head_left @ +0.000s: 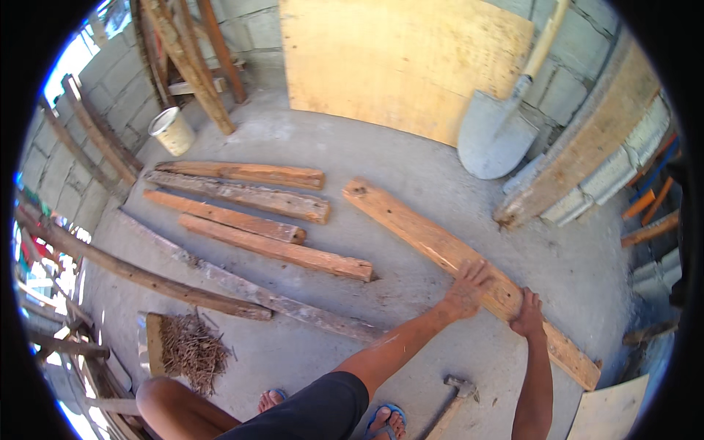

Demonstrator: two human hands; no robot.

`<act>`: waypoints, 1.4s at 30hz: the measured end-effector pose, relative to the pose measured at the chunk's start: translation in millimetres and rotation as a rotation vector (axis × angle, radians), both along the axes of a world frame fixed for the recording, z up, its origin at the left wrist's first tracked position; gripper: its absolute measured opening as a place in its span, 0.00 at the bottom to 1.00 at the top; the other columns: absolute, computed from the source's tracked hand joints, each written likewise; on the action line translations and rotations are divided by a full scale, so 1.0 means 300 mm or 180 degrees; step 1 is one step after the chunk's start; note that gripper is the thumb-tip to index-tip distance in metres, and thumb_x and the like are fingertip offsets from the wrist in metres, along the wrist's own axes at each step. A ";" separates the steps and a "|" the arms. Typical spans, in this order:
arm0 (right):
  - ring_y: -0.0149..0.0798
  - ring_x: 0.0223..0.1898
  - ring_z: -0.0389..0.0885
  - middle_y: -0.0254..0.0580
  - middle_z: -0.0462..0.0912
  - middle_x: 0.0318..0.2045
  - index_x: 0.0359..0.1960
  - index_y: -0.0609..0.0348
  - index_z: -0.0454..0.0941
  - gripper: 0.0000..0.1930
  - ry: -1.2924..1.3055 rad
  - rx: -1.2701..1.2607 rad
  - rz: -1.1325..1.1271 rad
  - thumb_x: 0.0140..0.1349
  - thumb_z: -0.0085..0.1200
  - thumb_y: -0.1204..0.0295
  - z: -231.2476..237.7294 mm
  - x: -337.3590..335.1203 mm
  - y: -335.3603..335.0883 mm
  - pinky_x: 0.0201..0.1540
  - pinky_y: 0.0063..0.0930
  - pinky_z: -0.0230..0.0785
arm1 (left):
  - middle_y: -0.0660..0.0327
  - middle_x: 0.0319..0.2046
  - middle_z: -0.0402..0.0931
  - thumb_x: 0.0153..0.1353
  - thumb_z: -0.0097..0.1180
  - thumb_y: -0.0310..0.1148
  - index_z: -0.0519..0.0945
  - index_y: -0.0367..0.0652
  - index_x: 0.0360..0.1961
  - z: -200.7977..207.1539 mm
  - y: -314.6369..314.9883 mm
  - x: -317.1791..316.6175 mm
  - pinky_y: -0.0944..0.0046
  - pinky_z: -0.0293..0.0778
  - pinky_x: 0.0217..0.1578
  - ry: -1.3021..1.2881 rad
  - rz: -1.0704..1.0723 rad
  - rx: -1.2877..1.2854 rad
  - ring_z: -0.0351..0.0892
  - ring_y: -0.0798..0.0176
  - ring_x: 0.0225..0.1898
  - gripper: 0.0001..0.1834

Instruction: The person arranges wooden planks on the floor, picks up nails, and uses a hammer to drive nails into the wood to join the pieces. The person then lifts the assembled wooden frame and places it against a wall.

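While left hand [466, 292] lies fingers apart on the plank [440, 246] | right hand [527, 315] curls at its edge, grip closure: cannot tell | probably stiff, heavy; hold both long edges

hands [467, 290] [527, 315]: 2 | handled beam [501, 293]: 1 | short beams [277, 246] [224, 214] [238, 194] [242, 173]: 4 | hammer [460, 386]: 1 | shovel [499, 138]: 1

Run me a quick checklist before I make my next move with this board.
1. Left hand on the board: ok, resting on it.
2. Right hand on the board: ok, further toward its near end.
3. Hammer clear of the board: ok, lying apart.
4. Nail heap clear of the board: ok, well left.
5. Toes covered: not ok, bare.
6. Board's underside: cannot tell, hidden.
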State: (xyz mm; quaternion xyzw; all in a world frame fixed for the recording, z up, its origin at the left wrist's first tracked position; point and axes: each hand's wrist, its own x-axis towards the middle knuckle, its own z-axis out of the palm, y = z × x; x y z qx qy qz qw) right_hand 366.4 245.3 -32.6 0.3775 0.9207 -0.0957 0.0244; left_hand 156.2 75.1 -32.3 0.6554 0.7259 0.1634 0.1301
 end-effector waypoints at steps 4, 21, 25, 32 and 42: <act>0.66 0.58 0.67 0.56 0.67 0.57 0.67 0.53 0.57 0.50 0.0114 0.0008 0.0112 0.35 0.67 0.80 -0.031 0.014 0.019 0.60 0.55 0.67 | 0.47 0.73 0.56 0.63 0.60 0.38 0.68 0.42 0.68 0.044 -0.326 -0.038 0.38 0.46 0.74 -0.1610 -0.0461 -0.0440 0.50 0.52 0.77 0.33; 0.68 0.58 0.65 0.56 0.67 0.55 0.67 0.55 0.56 0.50 0.0258 0.0029 -0.0099 0.32 0.58 0.80 -0.102 0.026 0.062 0.62 0.56 0.63 | 0.50 0.51 0.81 0.64 0.61 0.40 0.76 0.44 0.61 0.572 -2.006 -0.401 0.49 0.74 0.56 -0.0350 0.2942 -0.0799 0.79 0.46 0.56 0.25; 0.69 0.57 0.65 0.56 0.68 0.54 0.67 0.56 0.56 0.50 0.0375 0.0097 0.0102 0.31 0.56 0.78 -0.117 0.040 0.068 0.61 0.56 0.63 | 0.53 0.49 0.82 0.64 0.60 0.41 0.77 0.44 0.58 0.367 -2.178 -0.072 0.55 0.76 0.55 -0.1417 0.3594 -0.0676 0.81 0.52 0.55 0.22; 0.68 0.59 0.66 0.55 0.68 0.54 0.68 0.55 0.56 0.53 0.0105 -0.0111 0.0200 0.32 0.65 0.80 -0.041 0.034 0.106 0.64 0.56 0.62 | 0.52 0.47 0.83 0.63 0.61 0.41 0.79 0.43 0.56 0.117 -2.195 0.305 0.55 0.77 0.54 -0.2531 0.2624 -0.1401 0.82 0.51 0.53 0.22; 0.66 0.65 0.63 0.56 0.66 0.61 0.70 0.53 0.54 0.61 -0.0189 -0.0256 0.0065 0.27 0.76 0.79 -0.026 0.010 0.104 0.70 0.54 0.57 | 0.51 0.45 0.84 0.61 0.63 0.41 0.82 0.42 0.52 0.073 -2.101 0.135 0.55 0.79 0.52 -0.1837 0.2106 -0.1501 0.84 0.50 0.51 0.21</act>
